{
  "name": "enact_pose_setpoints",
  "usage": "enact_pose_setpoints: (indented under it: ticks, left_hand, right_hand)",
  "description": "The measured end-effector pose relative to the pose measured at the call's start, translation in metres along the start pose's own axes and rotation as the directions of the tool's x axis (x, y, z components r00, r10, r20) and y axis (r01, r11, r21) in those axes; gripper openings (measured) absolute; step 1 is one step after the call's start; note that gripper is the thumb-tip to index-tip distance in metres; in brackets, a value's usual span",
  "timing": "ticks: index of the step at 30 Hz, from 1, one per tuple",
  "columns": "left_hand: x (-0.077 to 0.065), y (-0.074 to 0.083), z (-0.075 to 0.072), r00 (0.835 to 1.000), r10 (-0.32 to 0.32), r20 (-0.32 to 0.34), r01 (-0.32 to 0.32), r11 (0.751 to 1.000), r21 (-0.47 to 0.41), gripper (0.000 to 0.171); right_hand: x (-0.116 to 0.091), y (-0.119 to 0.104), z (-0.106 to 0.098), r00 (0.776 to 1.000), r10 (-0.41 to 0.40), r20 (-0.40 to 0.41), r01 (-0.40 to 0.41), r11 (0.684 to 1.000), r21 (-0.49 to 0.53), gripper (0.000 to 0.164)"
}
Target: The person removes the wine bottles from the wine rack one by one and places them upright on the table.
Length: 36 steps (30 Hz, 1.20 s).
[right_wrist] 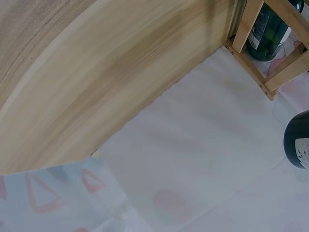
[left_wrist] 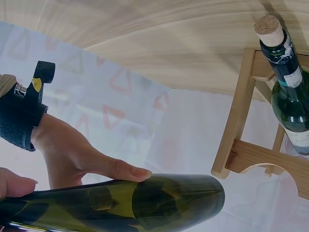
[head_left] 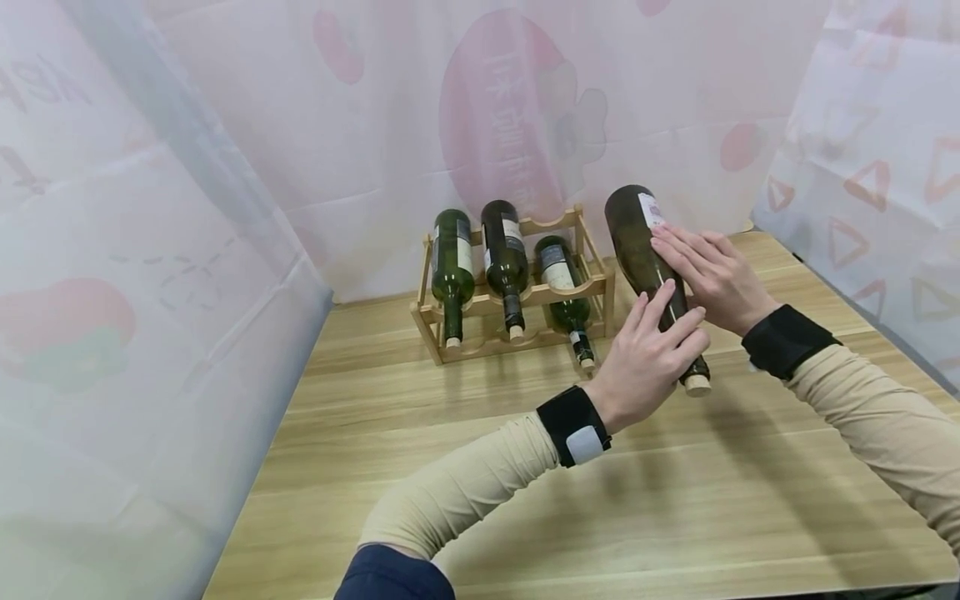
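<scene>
Both my hands hold a dark green wine bottle above the table, right of a wooden rack. It tilts with its base up and away and its corked neck down toward me. My left hand grips it around the neck and shoulder. Across the body by the white label lies my right hand, its thumb along the glass in the left wrist view. Nearest the held bottle, a green bottle rests in the rack's lower tier, cork forward. The right wrist view catches only the held bottle's base end.
On the rack's upper tier lie a green bottle at left and a darker bottle beside it, corks toward me. The wooden table meets printed white curtains at the back and sides.
</scene>
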State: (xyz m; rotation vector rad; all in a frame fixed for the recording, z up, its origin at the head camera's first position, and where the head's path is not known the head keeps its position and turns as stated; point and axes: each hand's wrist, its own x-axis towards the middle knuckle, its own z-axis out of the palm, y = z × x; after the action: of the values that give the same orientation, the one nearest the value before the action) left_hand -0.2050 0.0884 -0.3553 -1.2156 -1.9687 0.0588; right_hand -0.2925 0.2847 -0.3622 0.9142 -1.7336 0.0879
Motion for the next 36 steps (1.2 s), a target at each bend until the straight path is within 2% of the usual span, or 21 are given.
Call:
enact_pose_setpoints:
  ticks: [5,36]
  left_hand:
    - [0.002,0.003,0.001,1.0,-0.003,0.001,0.003,1.0,-0.02,0.02]
    - [0.013,0.011,0.011,1.0,0.018,0.003,-0.018,1.0,0.018,0.024]
  right_hand:
    - [-0.004,0.002,-0.003,1.0,-0.007,0.017,0.007,1.0,-0.001,0.041]
    - [-0.013,0.009,-0.013,1.0,0.009,0.03,-0.008,0.999,-0.037,0.04]
